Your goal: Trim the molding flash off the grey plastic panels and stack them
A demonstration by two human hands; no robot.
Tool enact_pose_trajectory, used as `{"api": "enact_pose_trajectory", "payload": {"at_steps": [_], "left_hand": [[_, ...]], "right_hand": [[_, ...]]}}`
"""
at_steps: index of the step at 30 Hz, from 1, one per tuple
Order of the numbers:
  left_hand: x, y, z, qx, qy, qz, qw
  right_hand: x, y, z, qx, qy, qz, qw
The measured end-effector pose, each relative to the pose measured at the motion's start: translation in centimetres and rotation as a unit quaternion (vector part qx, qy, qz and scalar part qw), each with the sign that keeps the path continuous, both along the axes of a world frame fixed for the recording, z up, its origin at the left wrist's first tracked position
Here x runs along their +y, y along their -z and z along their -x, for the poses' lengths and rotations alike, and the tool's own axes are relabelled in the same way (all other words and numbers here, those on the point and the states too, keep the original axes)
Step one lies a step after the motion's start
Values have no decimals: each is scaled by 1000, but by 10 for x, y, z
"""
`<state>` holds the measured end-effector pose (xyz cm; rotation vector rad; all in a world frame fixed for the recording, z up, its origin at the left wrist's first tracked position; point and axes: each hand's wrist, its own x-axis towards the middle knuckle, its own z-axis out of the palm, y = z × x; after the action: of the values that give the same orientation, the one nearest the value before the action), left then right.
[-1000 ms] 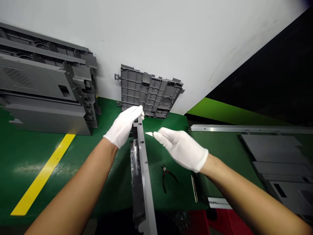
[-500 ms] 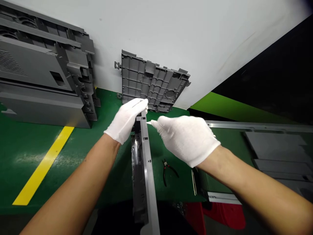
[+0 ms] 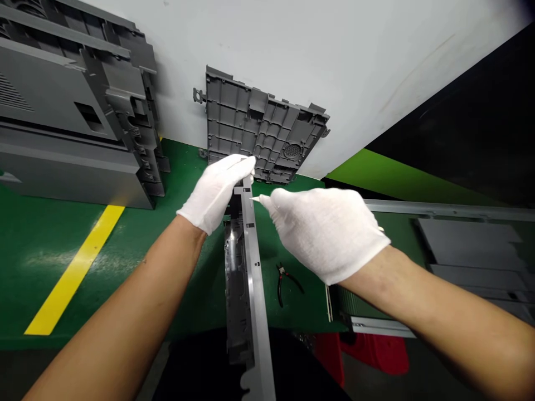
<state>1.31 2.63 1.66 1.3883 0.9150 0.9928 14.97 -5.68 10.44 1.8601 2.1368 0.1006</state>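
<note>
My left hand (image 3: 219, 192), in a white glove, is closed over the far end of a long grey plastic panel (image 3: 256, 289), which stands on edge and runs toward my body. My right hand (image 3: 330, 234), also gloved, is wrapped around a slim stick with a white pointed tip (image 3: 255, 199). The tip is at the panel's narrow edge, close to a small slot; whether it presses on the surface I cannot tell. Most of the stick is hidden in the fist, and its light rear end shows by the wrist.
Black-handled cutting pliers (image 3: 285, 284) and thin pale sticks (image 3: 328, 303) lie on the green table (image 3: 188, 301). A ribbed grey panel (image 3: 234, 120) leans on the white wall. Grey panels (image 3: 62, 161) are stacked at left. A metal-railed conveyor (image 3: 451, 209) carrying flat grey parts (image 3: 468, 239) is at right.
The whole view has shifted a little, so the table and panel sit higher in the picture. My grips are the same, and the white tip stays by the same stretch of panel edge.
</note>
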Motion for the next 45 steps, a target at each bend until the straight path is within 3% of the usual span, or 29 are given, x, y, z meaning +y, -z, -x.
{"api": "enact_pose_trajectory", "payload": {"at_steps": [24,33,45], "left_hand": [[1,-4,-4,14,-5,13,1000],[3,3,-6,-28,3,-12,1000],[1,-3,-5,-9,4,-14,1000]], "right_hand": [[-3,1,-1,3,1,-12,1000],[-1,-2,1,8,12,7,1000],[-8,1,1,20,13,19,1000]]}}
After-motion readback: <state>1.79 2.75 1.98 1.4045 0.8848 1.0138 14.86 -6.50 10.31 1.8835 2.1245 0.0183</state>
